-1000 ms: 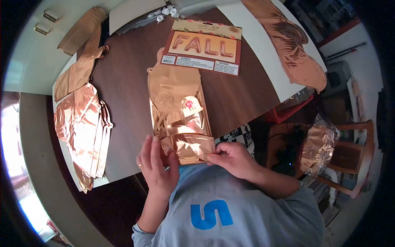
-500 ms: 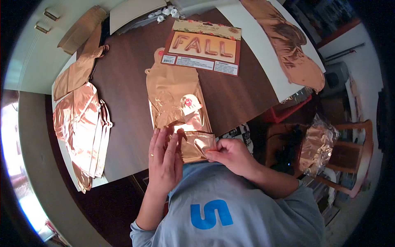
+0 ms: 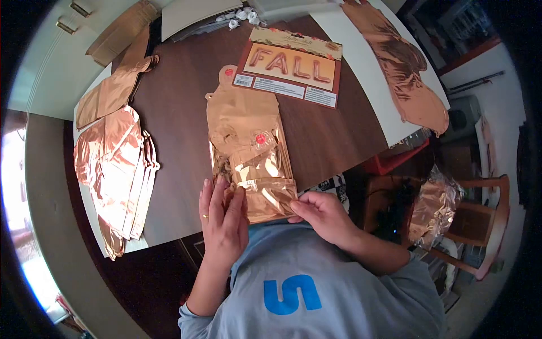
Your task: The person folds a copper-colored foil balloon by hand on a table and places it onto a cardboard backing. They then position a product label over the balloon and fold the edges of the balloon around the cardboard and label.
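A flat rose-gold foil balloon (image 3: pixel 243 116), folded at its near end, lies on the brown table (image 3: pixel 180 130) in front of my body. My left hand (image 3: pixel 223 217) rests on the folded end's left side, its fingers stretched out. At the lower right corner of the foil, my right hand (image 3: pixel 322 214) pinches the edge between thumb and fingers. Two round red marks show on the foil. A printed card reading FALL (image 3: pixel 289 68) overlaps the balloon's far end.
Stacked foil balloons (image 3: pixel 110 164) lie along the left edge. Another foil balloon (image 3: pixel 401 73) lies on the white surface at the right. A clear bag with foil (image 3: pixel 435 209) sits on a wooden chair (image 3: pixel 497 226). Small white items (image 3: pixel 244 17) lie at the back.
My left hand has moved up and flattened onto the foil's left side. My right hand still pinches the right corner. The view has shifted slightly.
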Demonstrator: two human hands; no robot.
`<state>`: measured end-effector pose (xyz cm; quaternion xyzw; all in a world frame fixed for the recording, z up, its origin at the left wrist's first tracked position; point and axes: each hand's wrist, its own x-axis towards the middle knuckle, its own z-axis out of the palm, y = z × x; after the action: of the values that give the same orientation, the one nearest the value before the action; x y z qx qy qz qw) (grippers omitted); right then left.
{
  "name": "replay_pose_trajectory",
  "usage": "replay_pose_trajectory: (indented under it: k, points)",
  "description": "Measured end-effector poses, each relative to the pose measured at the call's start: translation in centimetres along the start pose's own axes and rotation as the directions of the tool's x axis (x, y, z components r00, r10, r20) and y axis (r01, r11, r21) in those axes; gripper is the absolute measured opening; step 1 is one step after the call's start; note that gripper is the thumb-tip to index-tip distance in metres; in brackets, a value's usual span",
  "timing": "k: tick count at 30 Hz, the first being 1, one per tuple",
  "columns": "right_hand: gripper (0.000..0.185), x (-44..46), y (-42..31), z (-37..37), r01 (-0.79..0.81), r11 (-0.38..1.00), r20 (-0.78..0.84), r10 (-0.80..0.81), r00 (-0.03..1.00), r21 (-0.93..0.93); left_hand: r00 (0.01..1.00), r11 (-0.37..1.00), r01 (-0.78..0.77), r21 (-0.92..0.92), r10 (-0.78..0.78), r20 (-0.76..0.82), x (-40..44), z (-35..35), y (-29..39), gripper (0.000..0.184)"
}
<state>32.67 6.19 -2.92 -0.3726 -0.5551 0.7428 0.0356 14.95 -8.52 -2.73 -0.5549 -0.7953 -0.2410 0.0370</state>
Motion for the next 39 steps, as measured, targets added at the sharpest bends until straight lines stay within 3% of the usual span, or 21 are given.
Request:
replay_pose_trajectory:
  k: [9, 15, 18, 21, 30, 39]
  points:
    - [0.025, -0.1, 0.2, 0.0, 0.018, 1.000, -0.044, -0.018, 0.999, -0.008, 0.999, 0.997, 0.020, -0.077, -0.017, 0.039, 0.2, -0.3, 0.0, 0.039]
    - [0.022, 0.0, 0.4, 0.0, -0.006, 1.000, -0.093, 0.009, 0.996, 0.027, 0.990, 0.969, 0.082, -0.234, -0.107, -0.095, -0.3, -0.5, -0.7, 0.053]
    - [0.020, 0.0, 1.2, 0.0, 0.021, 0.992, -0.094, -0.009, 0.996, 0.125, 0.956, 0.934, 0.249, -0.256, -0.280, -0.092, -0.9, -1.4, -0.8, 0.043]
    - [0.019, -0.1, 0.7, 0.0, 0.010, 0.994, -0.084, 0.000, 0.996, 0.113, 0.956, 0.958, 0.264, -0.111, -0.276, -0.102, -0.8, -2.1, -1.1, 0.037]
    - [0.020, -0.1, 0.9, 0.0, 0.018, 0.996, -0.102, -0.010, 0.995, 0.082, 0.940, 0.942, 0.334, -0.039, -0.336, -0.060, 1.1, -2.6, -0.8, 0.026]
    - [0.021, -0.2, 0.8, 0.0, 0.030, 0.994, -0.084, -0.022, 0.996, 0.101, 0.910, 0.899, 0.414, -0.144, -0.409, 0.067, 1.9, -3.0, -1.4, 0.026]
